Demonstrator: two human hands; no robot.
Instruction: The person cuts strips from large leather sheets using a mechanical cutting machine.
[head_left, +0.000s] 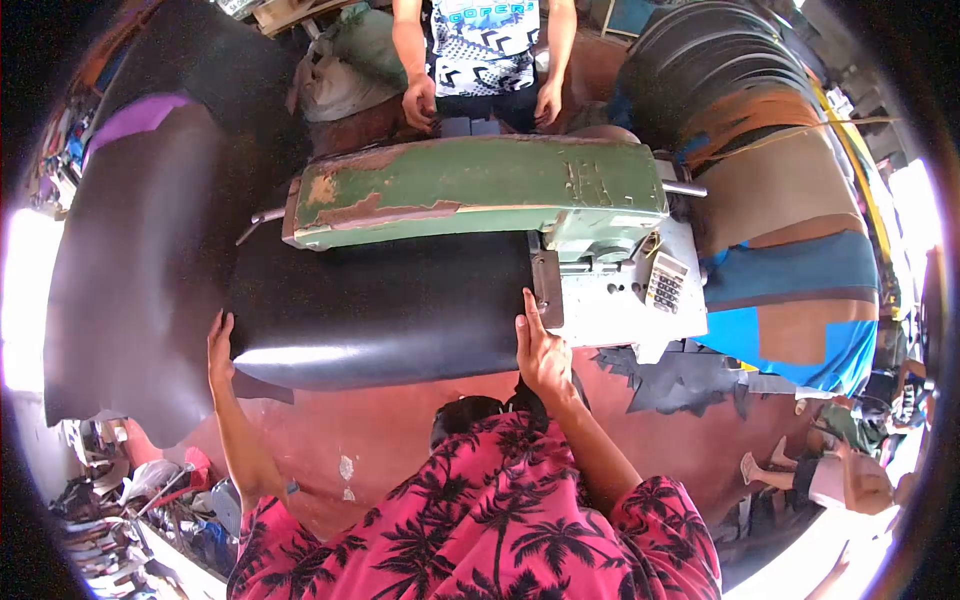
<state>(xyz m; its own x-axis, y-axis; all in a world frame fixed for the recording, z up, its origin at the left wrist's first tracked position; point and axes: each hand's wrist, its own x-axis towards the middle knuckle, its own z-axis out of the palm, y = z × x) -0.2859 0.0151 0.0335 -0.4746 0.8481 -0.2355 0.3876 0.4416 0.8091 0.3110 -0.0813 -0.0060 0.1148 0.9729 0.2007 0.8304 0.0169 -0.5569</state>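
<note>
A wide sheet of smooth black leather-like material [400, 310] lies across the bed of a worn green machine [480, 185], its front edge curving down toward me. My left hand [221, 350] is at the sheet's left edge, fingers pointing away from me and closed along that edge. At the front right corner, my right hand [544, 352] grips the sheet. Its thumb rests on top and its index finger stretches toward a metal plate [546, 288]; the other fingers are partly hidden. A grey calculator [667, 282] sits on the machine's white table [610, 318].
Large dark sheets [140, 270] hang at the left. Stacked brown, black and blue sheets [790, 250] stand at the right. Across the machine is another person [485, 50], hands lowered. Black scraps [680, 380] lie on the reddish floor [400, 440]. Another person's legs show at lower right.
</note>
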